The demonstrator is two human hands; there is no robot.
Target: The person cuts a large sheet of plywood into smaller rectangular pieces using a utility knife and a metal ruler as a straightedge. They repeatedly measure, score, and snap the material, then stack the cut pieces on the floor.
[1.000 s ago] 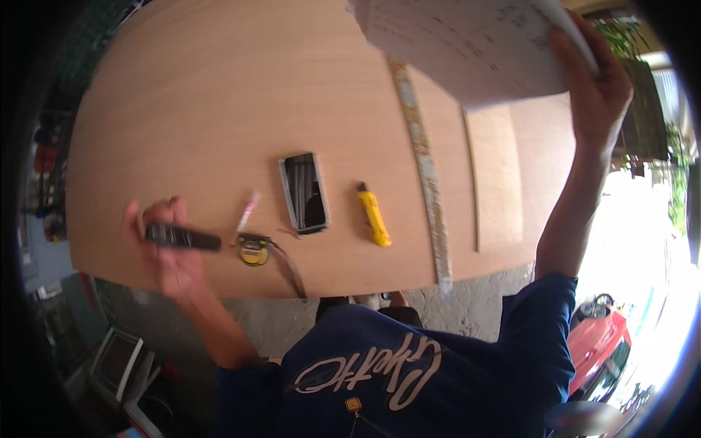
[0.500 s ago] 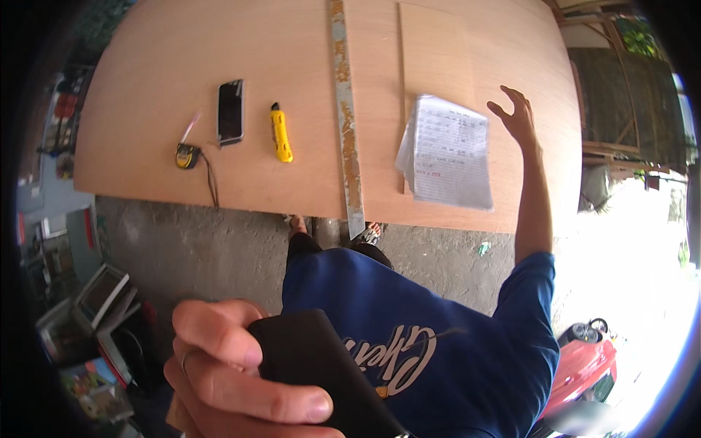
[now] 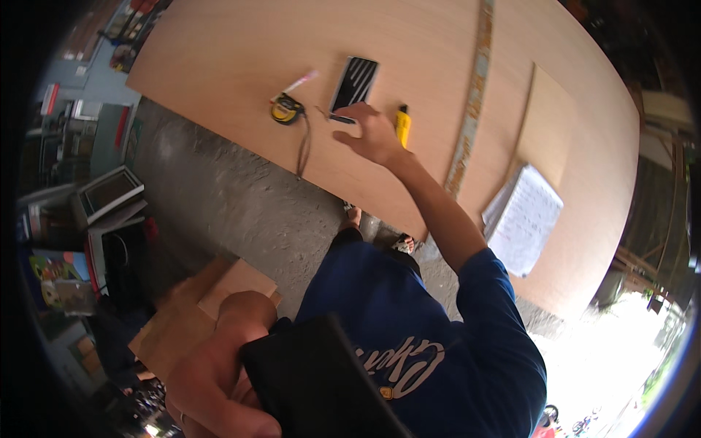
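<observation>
My left hand (image 3: 212, 372), close to the camera, is closed around a flat black slab (image 3: 314, 379) whose kind I cannot make out. Over the plywood sheet (image 3: 234, 66) my right hand (image 3: 376, 139) reaches out with its fingers apart. Its fingertips overlap the near end of a smartphone (image 3: 356, 82); whether they touch it I cannot tell. Left of the hand lies a yellow and black tape measure (image 3: 286, 109) with a dark strap, and a slim white pen-like stick (image 3: 301, 80) beside it. A yellow cutter knife (image 3: 402, 128) is partly hidden behind my right hand.
A worn metal straightedge (image 3: 475, 87) runs across the sheet. To its right, handwritten papers (image 3: 527, 219) overlap a thin board (image 3: 548, 117). Wood pieces (image 3: 237, 288) stand at lower left, with framed panels (image 3: 109, 193) beyond on the concrete floor (image 3: 212, 175).
My right hand has swung left from beside the papers to the smartphone. The view has turned and shifted left, bringing wood pieces into sight. The left hand still grips the black slab.
</observation>
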